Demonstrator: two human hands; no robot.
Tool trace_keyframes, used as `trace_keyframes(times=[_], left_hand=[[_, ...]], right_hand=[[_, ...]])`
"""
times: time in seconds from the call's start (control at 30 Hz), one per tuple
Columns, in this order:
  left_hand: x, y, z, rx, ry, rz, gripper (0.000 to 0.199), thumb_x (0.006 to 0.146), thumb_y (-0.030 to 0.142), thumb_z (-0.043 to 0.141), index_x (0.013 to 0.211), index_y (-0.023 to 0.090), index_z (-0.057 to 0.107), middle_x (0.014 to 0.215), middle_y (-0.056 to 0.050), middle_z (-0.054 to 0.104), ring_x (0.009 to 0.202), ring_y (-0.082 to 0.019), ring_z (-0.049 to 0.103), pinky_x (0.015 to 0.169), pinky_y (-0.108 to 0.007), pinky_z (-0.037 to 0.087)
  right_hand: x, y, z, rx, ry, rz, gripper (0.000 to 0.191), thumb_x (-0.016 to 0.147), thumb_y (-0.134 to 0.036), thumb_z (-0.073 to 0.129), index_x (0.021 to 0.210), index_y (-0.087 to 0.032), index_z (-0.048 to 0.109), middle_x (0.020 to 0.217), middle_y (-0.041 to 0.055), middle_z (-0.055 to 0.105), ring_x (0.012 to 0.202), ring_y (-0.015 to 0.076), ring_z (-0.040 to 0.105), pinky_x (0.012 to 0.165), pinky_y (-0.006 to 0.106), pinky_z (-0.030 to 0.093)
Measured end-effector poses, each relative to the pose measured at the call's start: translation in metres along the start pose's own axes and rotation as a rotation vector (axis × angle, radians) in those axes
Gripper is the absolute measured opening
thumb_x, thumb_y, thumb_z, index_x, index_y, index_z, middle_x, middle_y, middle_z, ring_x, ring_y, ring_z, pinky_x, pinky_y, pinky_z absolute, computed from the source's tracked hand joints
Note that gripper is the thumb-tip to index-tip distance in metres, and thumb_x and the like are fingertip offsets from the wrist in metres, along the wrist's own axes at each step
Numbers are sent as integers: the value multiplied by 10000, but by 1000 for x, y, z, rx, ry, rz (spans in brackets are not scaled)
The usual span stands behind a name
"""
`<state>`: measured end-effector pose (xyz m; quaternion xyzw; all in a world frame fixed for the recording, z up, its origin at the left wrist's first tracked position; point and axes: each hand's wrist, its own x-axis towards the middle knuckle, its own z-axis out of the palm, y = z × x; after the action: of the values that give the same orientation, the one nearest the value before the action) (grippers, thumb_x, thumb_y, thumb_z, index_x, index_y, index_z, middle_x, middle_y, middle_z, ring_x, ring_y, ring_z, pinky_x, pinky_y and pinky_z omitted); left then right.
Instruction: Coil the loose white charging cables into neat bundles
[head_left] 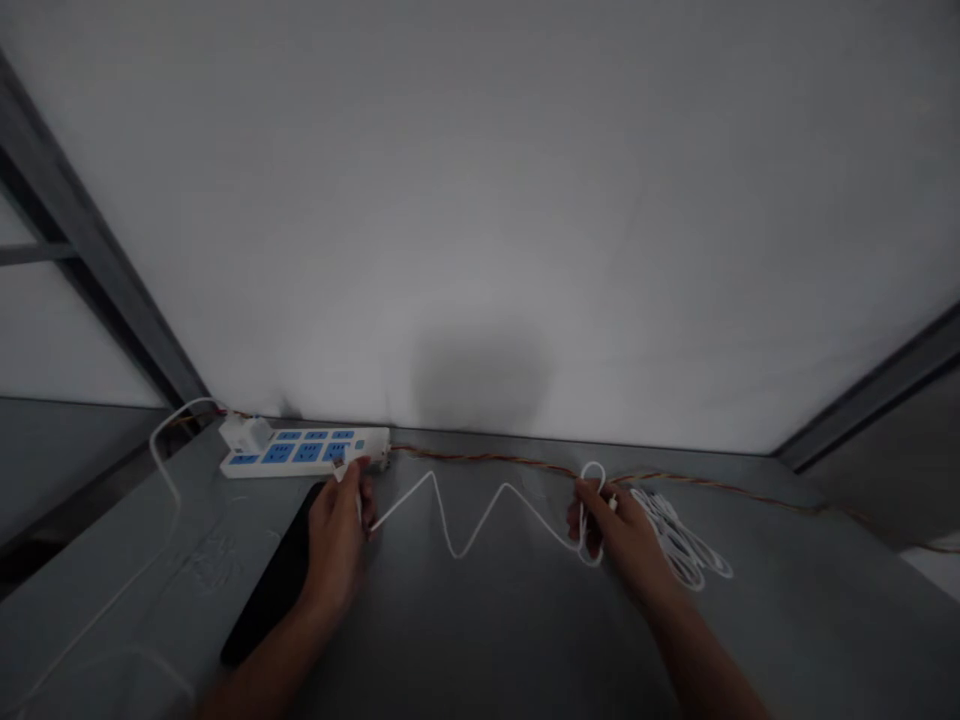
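My left hand pinches the white plug of a thin white cable, right at the near edge of a white power strip with blue sockets. Whether the plug sits in a socket is hidden by my fingers. The cable zigzags across the grey table to my right hand, which grips it and a small loop of it. Just past that hand lies a bundled white cable coil.
A black phone or tablet lies under my left forearm. A white charger sits in the strip's far end, its white lead curving left. A twisted orange wire runs along the table's back edge by a white wall. Grey metal framing stands at left.
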<state>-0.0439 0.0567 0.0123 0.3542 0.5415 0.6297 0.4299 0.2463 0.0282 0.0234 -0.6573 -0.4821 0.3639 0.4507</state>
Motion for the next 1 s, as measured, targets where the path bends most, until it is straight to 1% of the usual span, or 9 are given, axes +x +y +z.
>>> trace_keyframes(times=[0.17, 0.27, 0.33, 0.43, 0.57, 0.67, 0.83, 0.9, 1.0], left_hand=[[-6, -4, 3, 312, -317, 36, 207, 674, 382, 726, 699, 189, 652, 507, 53, 541, 436, -138, 496, 424, -227, 371], [-13, -6, 6, 434, -421, 96, 153, 655, 314, 719, 758, 203, 692, 650, 9, 652, 584, -188, 596, 578, -279, 450], [-16, -9, 7, 521, -448, 139, 258, 683, 302, 694, 924, 210, 705, 760, -20, 699, 692, -225, 637, 694, -327, 468], [-19, -14, 5, 732, -509, 239, 408, 776, 313, 622, 1167, 194, 638, 948, -88, 731, 873, -280, 668, 832, -390, 463], [-20, -22, 2, 974, -561, 380, 500, 877, 378, 525, 1312, 134, 545, 1181, -179, 676, 1107, -329, 611, 972, -438, 424], [-22, -25, 1, 1109, -593, 448, 546, 918, 410, 472, 1358, 86, 494, 1276, -203, 623, 1196, -335, 552, 1036, -466, 385], [-27, -17, 2, 1222, -556, 494, 540, 948, 427, 432, 1359, 77, 466, 1313, -183, 592, 1203, -314, 549, 1020, -461, 423], [-29, -12, 3, 1264, -540, 478, 551, 952, 460, 423, 1355, 87, 469, 1269, -177, 617, 1136, -322, 593, 957, -472, 470], [-30, -10, 4, 1302, -572, 450, 534, 954, 478, 426, 1327, 105, 507, 1176, -157, 671, 1033, -320, 643, 901, -477, 497]], right_hand=[[-5, 5, 13, -101, -126, 27, 365, 806, -566, 487, 718, -223, 575, 455, -43, 577, 320, 151, 517, 335, 245, 365], [-7, 11, 25, -192, -168, 5, 341, 803, -498, 499, 869, -197, 644, 506, -36, 621, 367, 168, 564, 370, 253, 403], [-8, 14, 31, -267, -167, -32, 358, 797, -467, 514, 950, -185, 673, 560, -21, 652, 458, 188, 609, 443, 270, 443], [-9, 16, 36, -394, -154, -97, 359, 804, -452, 527, 961, -183, 704, 721, 24, 705, 673, 223, 659, 602, 301, 477], [-11, 15, 35, -564, -125, -145, 432, 825, -528, 512, 922, -165, 726, 799, 87, 712, 762, 265, 644, 690, 345, 457], [-8, 16, 31, -650, -112, -154, 506, 820, -571, 506, 961, -138, 726, 840, 118, 713, 807, 289, 647, 728, 360, 458], [-1, 19, 19, -728, -70, -116, 574, 832, -542, 479, 1141, -96, 669, 917, 150, 727, 848, 301, 668, 752, 364, 469], [-2, 19, 16, -746, -70, -102, 572, 840, -544, 465, 1097, -83, 683, 879, 163, 732, 815, 310, 676, 718, 365, 465], [-4, 19, 16, -746, -106, -88, 554, 842, -560, 466, 1030, -94, 698, 773, 143, 732, 740, 306, 683, 644, 350, 452]])
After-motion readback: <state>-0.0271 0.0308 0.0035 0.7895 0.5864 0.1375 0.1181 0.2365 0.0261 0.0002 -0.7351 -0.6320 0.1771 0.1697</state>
